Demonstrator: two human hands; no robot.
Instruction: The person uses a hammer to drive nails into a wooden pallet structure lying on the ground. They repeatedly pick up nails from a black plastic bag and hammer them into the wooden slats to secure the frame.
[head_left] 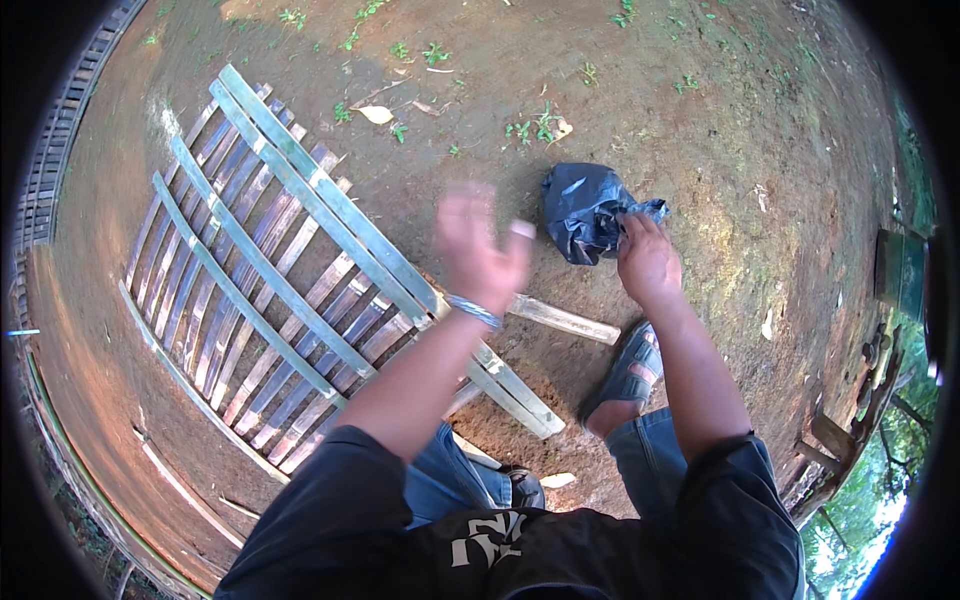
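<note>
A black plastic bag (578, 205), crumpled and bulging, rests on the dirt ahead of me. My right hand (651, 262) pinches the gathered edge at the bag's right side; what is inside the bag is hidden. Left of it, my left hand (482, 245) is raised with the thumb out and nothing in it, its fingers slightly smeared by motion. That hand is apart from the bag. Beneath my left forearm lies a slatted panel (270, 240) of weathered wooden strips, crossed by longer grey-green rails.
One loose wooden slat (566, 320) sticks out from the panel toward my sandalled right foot (628, 368). Dry leaves (376, 114) and small green weeds (545, 124) dot the dirt ground. A thin stick (185, 487) lies at lower left. A dark green container (900, 272) stands at the far right.
</note>
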